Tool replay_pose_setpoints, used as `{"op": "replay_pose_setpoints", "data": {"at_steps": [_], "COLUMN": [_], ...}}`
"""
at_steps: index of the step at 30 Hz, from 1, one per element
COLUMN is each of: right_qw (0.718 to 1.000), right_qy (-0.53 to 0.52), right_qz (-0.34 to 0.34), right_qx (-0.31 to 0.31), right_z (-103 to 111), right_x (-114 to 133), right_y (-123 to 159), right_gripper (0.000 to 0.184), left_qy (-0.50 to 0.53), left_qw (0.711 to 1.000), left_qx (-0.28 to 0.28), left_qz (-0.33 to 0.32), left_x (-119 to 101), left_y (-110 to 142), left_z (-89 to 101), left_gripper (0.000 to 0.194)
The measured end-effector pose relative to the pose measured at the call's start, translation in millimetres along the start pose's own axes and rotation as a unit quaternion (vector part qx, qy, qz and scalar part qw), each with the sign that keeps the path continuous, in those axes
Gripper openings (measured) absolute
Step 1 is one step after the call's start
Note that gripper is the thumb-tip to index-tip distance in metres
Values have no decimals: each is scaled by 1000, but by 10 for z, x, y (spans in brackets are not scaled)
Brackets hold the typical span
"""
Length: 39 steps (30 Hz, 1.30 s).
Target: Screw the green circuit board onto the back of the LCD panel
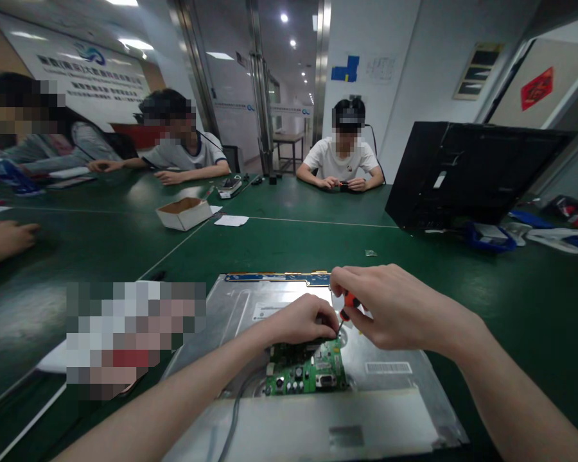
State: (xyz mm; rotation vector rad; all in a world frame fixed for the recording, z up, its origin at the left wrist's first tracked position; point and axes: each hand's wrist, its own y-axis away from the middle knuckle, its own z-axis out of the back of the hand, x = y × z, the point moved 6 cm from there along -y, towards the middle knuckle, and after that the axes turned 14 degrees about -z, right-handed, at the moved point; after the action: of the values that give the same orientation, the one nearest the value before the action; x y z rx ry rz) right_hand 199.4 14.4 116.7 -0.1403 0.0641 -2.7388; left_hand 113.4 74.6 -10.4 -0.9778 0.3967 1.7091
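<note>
Right hand point(395, 306) gripping screwdriver point(350, 300), left hand point(302, 319) curled, hold unclear, green board point(302, 371), metal panel point(366, 380)

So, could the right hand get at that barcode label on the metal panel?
Probably yes: the barcode label lies uncovered near the right hand, though that hand is holding a red-and-black screwdriver.

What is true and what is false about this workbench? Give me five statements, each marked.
1. The right hand holds a screwdriver with a red handle. True.
2. A green circuit board lies on a metal panel. True.
3. The left hand rests on the circuit board's near edge. False: the left hand is at its far edge.
4. The open box stands right of the black casing. False: the open box is to its left.
5. The tabletop is green. True.
</note>
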Motion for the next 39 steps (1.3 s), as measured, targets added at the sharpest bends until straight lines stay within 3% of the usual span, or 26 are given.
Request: {"op": "replay_pose_setpoints", "data": {"at_steps": [6,15,24,31,39], "right_qw": [998,1000,996,1000,997], "right_qy": [44,2,59,11,47], "right_qz": [-49,-5,-60,-9,-61], "right_qx": [-4,4,-1,7,-2], "right_z": [-26,7,-28,2,-24], "right_x": [-60,4,-70,-22,-106], "right_y": [-60,11,-57,19,-32], "right_gripper": [11,12,12,13,12], "left_qy": [11,-2,-1,-5,1], "left_qw": [1000,1000,1000,1000,1000], "left_qx": [-4,-2,-3,-8,-9], "left_qz": [4,11,15,16,13], "left_x": [-10,17,8,0,-6], "left_y": [-1,4,8,3,14], "left_z": [7,0,5,12,10], "left_gripper": [10,12,9,10,9]}}
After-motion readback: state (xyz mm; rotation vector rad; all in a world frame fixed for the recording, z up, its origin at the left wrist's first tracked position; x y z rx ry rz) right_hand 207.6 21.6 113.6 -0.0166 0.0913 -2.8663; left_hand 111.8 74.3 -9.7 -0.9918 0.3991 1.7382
